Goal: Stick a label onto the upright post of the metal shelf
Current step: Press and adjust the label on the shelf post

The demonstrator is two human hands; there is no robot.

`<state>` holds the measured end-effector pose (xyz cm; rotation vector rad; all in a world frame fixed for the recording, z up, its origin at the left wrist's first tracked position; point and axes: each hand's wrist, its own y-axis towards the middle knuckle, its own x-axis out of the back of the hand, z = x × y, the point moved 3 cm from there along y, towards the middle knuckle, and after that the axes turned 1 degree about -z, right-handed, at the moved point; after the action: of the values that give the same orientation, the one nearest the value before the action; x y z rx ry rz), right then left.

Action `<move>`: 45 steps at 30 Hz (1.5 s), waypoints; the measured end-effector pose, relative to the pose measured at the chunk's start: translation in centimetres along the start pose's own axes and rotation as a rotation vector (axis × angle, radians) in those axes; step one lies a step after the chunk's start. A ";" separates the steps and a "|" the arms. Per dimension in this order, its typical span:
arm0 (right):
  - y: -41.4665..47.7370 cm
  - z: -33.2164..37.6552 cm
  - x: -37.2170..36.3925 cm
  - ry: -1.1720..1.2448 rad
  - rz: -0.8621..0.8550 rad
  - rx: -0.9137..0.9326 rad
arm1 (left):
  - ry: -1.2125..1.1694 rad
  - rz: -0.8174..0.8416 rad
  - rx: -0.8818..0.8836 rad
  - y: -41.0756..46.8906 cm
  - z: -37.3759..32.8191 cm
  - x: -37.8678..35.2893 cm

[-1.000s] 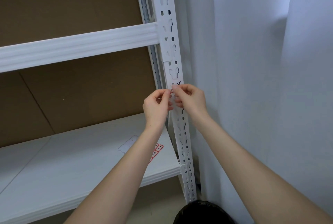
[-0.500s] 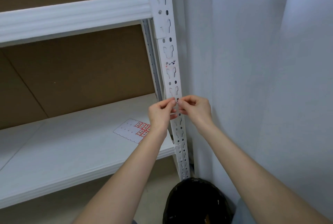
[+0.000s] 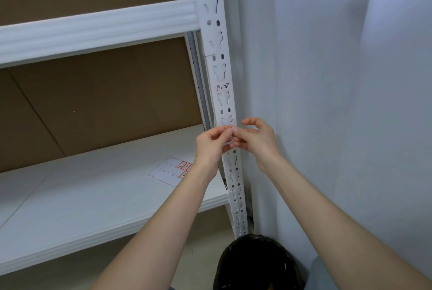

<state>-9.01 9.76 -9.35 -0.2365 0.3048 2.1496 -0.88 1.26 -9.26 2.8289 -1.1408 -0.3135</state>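
Small white sticker (image 3: 223,86) on my white perforated metal post (image 3: 212,32), black handwritten marks and a red corner, too small to read, red-edged stickers (image 3: 183,165) on the white backing sheet (image 3: 164,171), marks equally illegible

Light: soft, even, fairly bright; palest patch on wall (image 3: 395,21) at 2 o'clock.
Shadow: dim beneath beam (image 3: 98,30) at 10 o'clock.
Distortion: post (image 3: 223,102) leans; lines bow near edges.
Blur: black object (image 3: 254,264) at 6 o'clock soft.
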 end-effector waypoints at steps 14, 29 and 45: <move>2.6 5.7 -2.5 -0.142 -0.182 0.254 | 0.459 -0.317 -0.619 2.3 -7.0 0.0; 4.2 5.1 -3.2 -0.250 -0.240 0.302 | 0.911 -0.428 -0.785 3.3 -7.4 -1.0; 4.0 5.2 -3.0 -0.275 -0.227 0.267 | 1.216 -0.397 -0.888 4.2 -8.4 -1.3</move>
<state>-10.91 6.80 -3.02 0.1695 0.3815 1.8650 -2.79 -0.89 -0.25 1.7838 -0.0886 0.6478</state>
